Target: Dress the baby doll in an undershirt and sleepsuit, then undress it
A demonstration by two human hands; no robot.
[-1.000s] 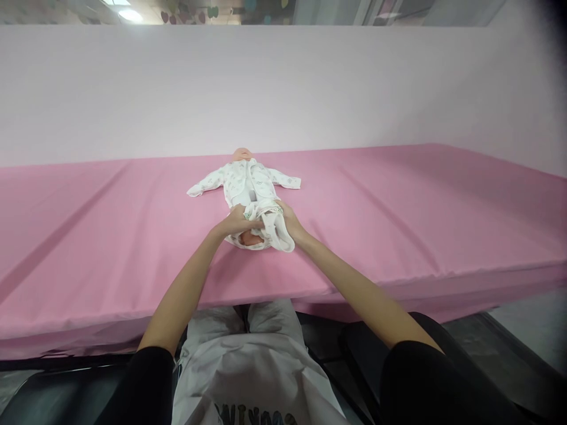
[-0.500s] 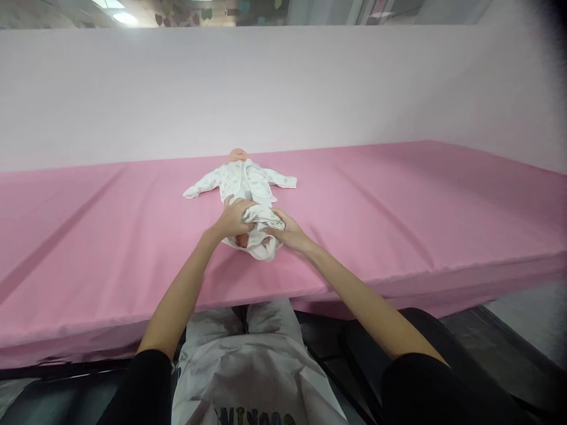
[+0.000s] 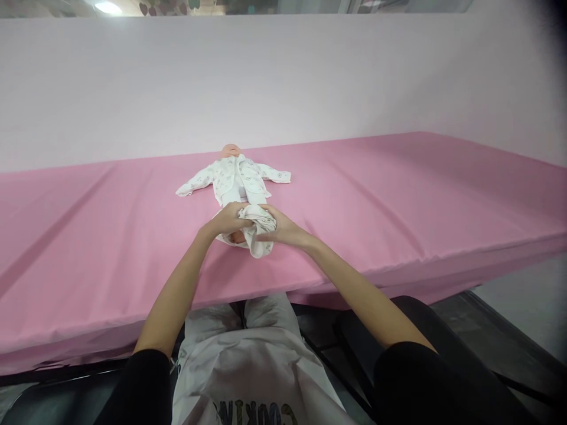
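A baby doll lies on its back on the pink sheet, head away from me, arms spread in a white patterned top. Bunched white trousers sit around its legs at the near end. My left hand grips the bunched cloth from the left. From the right, my right hand holds the same cloth. A bare doll foot shows under the fabric between my hands.
The pink sheet covers a long, wide table running left to right, its front edge close to my lap. A pale pink wall rises behind it. Dark floor lies at the lower right.
Both hands have gathered the trouser cloth tighter and drawn closer together over the doll's legs. The view has shifted slightly, so the doll sits a bit higher and further left.
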